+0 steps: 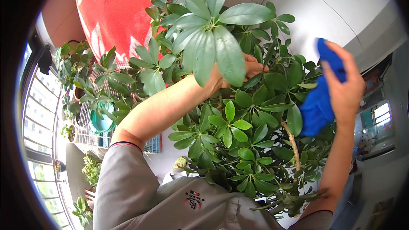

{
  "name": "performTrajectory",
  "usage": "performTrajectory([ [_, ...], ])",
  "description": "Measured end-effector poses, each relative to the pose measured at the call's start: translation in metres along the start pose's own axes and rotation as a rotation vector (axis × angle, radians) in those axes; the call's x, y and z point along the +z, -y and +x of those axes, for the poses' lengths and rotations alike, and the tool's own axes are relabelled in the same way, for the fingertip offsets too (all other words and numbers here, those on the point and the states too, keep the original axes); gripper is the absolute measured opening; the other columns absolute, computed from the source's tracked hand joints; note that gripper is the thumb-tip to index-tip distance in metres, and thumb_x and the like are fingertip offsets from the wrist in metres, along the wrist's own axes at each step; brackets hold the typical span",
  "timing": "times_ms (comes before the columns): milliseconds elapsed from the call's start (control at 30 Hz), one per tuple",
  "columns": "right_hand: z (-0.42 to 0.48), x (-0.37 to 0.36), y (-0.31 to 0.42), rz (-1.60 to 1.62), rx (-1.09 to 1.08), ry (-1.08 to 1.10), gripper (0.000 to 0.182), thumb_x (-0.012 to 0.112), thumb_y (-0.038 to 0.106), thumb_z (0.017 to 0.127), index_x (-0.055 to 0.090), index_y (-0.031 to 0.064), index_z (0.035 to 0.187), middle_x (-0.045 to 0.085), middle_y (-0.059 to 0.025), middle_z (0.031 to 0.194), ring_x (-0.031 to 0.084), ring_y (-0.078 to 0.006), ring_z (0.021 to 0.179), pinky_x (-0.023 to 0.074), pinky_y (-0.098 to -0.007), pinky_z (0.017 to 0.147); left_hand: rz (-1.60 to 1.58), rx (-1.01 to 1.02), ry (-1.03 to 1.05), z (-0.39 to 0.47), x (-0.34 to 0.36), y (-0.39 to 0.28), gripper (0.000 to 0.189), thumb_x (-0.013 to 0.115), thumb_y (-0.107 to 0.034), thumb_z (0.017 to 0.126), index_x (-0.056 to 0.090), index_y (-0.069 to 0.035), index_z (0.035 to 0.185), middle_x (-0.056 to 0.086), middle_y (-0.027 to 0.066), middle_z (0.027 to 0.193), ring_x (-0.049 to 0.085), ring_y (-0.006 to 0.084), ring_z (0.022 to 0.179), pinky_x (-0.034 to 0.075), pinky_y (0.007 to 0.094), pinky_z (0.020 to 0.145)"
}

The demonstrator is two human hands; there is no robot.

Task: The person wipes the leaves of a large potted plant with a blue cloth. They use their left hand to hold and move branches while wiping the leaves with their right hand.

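A large umbrella plant (pixel 230 111) with glossy green leaves fills the middle of the view. My left hand (pixel 223 75) reaches in among its upper leaves, thumb and finger pinched close to a leaf stem; a big leaf cluster (pixel 211 28) hides part of the hand, and what it grips cannot be told. On the right, my right hand (pixel 345 83) holds a blue cloth (pixel 319 105) between thumb and fingers. The cloth hangs down beside the plant's right-hand leaves. A bare brown branch (pixel 292 147) shows just below it.
A red and white patterned textile (pixel 118 9) lies beyond the plant. At left stand a white wire rack (pixel 86 124), a teal basin (pixel 101 119), smaller potted plants (pixel 72 70) and a barred window (pixel 41 108). A pale wall (pixel 326 9) rises at upper right.
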State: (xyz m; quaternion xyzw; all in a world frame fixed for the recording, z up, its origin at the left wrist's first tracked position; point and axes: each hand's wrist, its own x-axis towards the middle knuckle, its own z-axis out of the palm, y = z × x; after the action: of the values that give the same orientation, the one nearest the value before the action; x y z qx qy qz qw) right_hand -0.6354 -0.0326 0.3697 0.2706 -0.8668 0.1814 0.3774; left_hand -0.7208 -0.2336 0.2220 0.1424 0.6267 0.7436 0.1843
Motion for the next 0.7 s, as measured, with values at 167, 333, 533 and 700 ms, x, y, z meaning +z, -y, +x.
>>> performTrajectory([
  [167, -0.006, 0.042, 0.010, -0.175, -0.353, 0.177, 0.049, 0.063, -0.008, 0.061, 0.062, 0.0127, 0.106, 0.065, -0.0022, 0.097, 0.060, -0.0250, 0.081, 0.0509, -0.0347, 0.069, 0.094, 0.178, -0.003, -0.007, 0.001, -0.004, 0.020, 0.058, -0.023, 0.090, 0.068, -0.008, 0.098, 0.056, -0.0059, 0.074, 0.046, 0.0032, 0.060, 0.041, 0.0182, 0.054],
  [333, -0.016, 0.049, 0.000, -0.163, -0.292, 0.272, 0.041, 0.067, -0.003, 0.061, 0.060, 0.0119, 0.099, 0.063, -0.0033, 0.093, 0.060, -0.0261, 0.082, 0.0501, -0.0362, 0.067, -0.200, 0.075, 0.118, -0.003, -0.003, 0.002, 0.019, 0.056, -0.018, 0.091, 0.061, -0.001, 0.099, 0.066, 0.0045, 0.088, 0.065, 0.0134, 0.076, 0.053, 0.0251, 0.068],
  [533, -0.034, 0.049, 0.005, -0.111, -0.178, 0.244, 0.043, 0.068, -0.004, 0.059, 0.060, 0.0120, 0.099, 0.063, -0.0017, 0.093, 0.059, -0.0251, 0.079, 0.0505, -0.0356, 0.066, -0.583, 0.135, 0.171, 0.008, -0.006, 0.023, 0.013, 0.052, -0.011, 0.093, 0.058, -0.001, 0.099, 0.066, 0.0115, 0.099, 0.065, 0.0189, 0.088, 0.053, 0.0295, 0.076],
  [700, -0.045, 0.055, 0.007, -0.251, -0.299, 0.145, 0.031, 0.062, 0.003, 0.067, 0.062, 0.0125, 0.096, 0.064, 0.0017, 0.098, 0.059, -0.0204, 0.078, 0.0528, -0.0322, 0.064, -0.672, 0.041, 0.295, 0.012, -0.008, 0.021, 0.018, 0.049, -0.007, 0.092, 0.059, 0.002, 0.104, 0.063, 0.0138, 0.109, 0.063, 0.0227, 0.096, 0.051, 0.0361, 0.088],
])
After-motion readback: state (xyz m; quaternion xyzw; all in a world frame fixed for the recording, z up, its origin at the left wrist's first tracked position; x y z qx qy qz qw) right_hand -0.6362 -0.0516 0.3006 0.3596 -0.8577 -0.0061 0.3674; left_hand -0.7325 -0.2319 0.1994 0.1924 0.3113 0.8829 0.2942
